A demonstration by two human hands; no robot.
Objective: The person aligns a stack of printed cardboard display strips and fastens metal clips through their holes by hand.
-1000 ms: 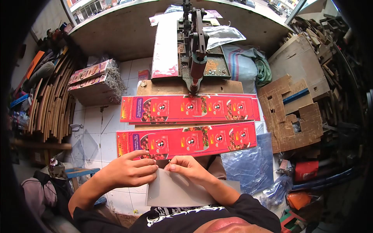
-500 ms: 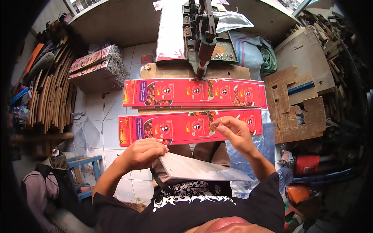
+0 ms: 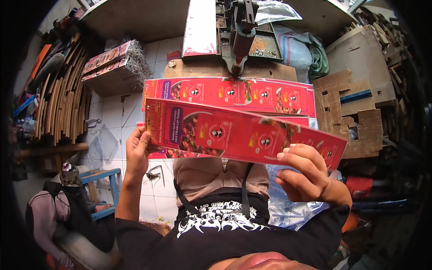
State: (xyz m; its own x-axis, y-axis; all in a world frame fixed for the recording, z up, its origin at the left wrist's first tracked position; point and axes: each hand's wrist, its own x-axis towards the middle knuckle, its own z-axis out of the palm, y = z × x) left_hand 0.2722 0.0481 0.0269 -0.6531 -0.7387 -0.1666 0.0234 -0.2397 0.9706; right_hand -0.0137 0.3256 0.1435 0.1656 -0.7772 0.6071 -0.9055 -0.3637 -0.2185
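A long red printed strip [image 3: 243,135] is held up in front of me, printed face up and slanting down to the right. My left hand [image 3: 137,146] pinches its left end, thumb on top. At its lower right edge is my right hand [image 3: 303,173], fingers curled; a tiny thin item seems to show at its fingertips. Behind lies another red strip [image 3: 265,95] at the foot of a dark press [image 3: 243,42]. Under the raised strip, part of one more red strip shows, mostly hidden.
Behind the press stands a tray [image 3: 266,47] of small metal pieces. A tied stack of printed boxes [image 3: 110,67] is at the left, near wooden slats [image 3: 60,103]. A cut brown board [image 3: 348,112] leans at the right. A blue wooden frame [image 3: 101,173] stands lower left.
The strip, earlier low with its pale back showing, has been raised and now shows its red face. My left hand has moved left to its end; my right hand has moved right and down.
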